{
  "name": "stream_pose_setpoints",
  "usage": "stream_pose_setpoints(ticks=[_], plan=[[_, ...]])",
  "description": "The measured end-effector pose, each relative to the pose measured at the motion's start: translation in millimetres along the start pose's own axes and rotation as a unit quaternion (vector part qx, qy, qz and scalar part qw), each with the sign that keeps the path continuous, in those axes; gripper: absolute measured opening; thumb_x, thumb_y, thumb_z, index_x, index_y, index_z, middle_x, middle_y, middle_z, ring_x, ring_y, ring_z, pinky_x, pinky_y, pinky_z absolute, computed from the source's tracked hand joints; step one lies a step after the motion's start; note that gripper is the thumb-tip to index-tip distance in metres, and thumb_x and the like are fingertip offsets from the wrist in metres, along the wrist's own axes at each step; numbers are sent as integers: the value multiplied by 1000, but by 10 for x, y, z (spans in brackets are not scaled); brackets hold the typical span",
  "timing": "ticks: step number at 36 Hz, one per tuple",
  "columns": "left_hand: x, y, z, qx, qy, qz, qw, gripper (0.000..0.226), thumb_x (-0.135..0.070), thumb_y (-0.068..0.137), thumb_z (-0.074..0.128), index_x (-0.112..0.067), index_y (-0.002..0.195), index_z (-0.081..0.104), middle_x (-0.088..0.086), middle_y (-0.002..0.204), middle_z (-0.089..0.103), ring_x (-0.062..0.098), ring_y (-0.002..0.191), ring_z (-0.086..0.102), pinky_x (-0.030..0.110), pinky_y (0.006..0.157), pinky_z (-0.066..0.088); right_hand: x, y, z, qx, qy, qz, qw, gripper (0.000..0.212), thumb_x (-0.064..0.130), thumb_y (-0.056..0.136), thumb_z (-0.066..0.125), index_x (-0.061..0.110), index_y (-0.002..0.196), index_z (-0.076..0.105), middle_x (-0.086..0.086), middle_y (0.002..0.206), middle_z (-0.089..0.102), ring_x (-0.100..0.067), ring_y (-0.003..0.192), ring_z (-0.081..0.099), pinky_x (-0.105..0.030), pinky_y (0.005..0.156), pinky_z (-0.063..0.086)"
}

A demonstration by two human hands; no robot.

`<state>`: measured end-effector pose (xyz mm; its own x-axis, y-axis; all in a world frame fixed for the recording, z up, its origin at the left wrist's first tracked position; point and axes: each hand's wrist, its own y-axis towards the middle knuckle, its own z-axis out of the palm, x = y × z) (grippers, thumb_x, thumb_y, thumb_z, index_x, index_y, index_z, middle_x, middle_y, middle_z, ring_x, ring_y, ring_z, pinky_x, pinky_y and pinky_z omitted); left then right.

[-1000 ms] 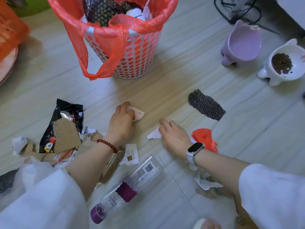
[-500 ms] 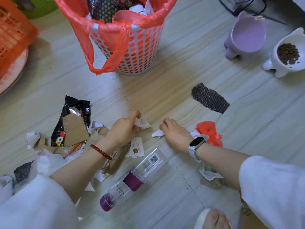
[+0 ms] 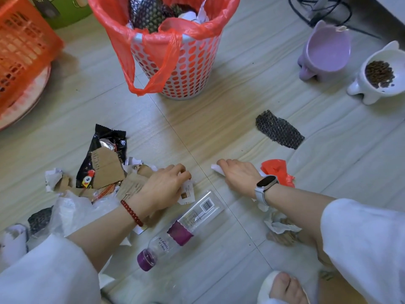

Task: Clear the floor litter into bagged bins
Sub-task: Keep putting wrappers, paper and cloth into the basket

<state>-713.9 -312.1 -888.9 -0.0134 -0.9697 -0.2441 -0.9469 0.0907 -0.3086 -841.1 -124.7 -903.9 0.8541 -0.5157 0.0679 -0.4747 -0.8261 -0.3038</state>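
Note:
A white perforated bin (image 3: pixel 192 75) lined with a red bag (image 3: pixel 122 40) stands at the top centre, partly filled with litter. My left hand (image 3: pixel 162 189) is low over the floor, fingers curled around a small paper scrap, right above a white tag (image 3: pixel 189 194). My right hand (image 3: pixel 238 175) presses on a white paper scrap (image 3: pixel 215 168), fingers closed over it. A clear bottle with a purple cap (image 3: pixel 182 229) lies between my arms. A black snack wrapper (image 3: pixel 105 137), cardboard pieces (image 3: pixel 107 170) and crumpled paper lie at the left.
A black mesh piece (image 3: pixel 279 132) and a red plastic scrap (image 3: pixel 277 172) lie right of my right hand, with a crumpled tissue (image 3: pixel 278 224) under that forearm. A purple bowl (image 3: pixel 326 53), a white kibble bowl (image 3: pixel 394 60), cables (image 3: pixel 317 9) and an orange crate (image 3: pixel 22 47) line the edges.
My left hand has pulled back toward me with the paper scrap, down onto the white tag. My right hand stays on the white scrap.

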Motion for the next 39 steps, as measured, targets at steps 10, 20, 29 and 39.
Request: stream_pose_setpoints(ticks=[10,20,29,39], plan=[[45,-111,120,55,81,66,993,55,-43,48,85,-22,91,59,1,123,61,24,100,64,37,67,55,-532,-315,-517,-113,350,249,896,34,15,79,34,6,96,62,-14,78,56,-30,70,50,-30,59,28],[-40,38,138,78,57,82,992,72,-32,74,74,-24,136,38,-3,135,44,23,119,45,35,86,45,-869,-700,-150,14,249,367,896,38,37,96,37,9,120,49,-22,118,59,-38,108,54,-39,84,42],[-93,131,106,149,124,54,980,47,-29,87,57,-24,130,37,5,120,38,21,108,43,32,85,40,-634,-737,124,18,204,352,913,35,22,97,34,13,129,44,-17,129,37,-37,117,33,-42,98,32],[-4,218,98,149,105,22,983,33,-40,88,54,-17,111,48,-2,109,55,18,107,49,29,84,30,-202,-619,140,78,192,324,923,79,71,78,42,40,144,9,-2,154,3,-32,135,12,-53,100,28]])
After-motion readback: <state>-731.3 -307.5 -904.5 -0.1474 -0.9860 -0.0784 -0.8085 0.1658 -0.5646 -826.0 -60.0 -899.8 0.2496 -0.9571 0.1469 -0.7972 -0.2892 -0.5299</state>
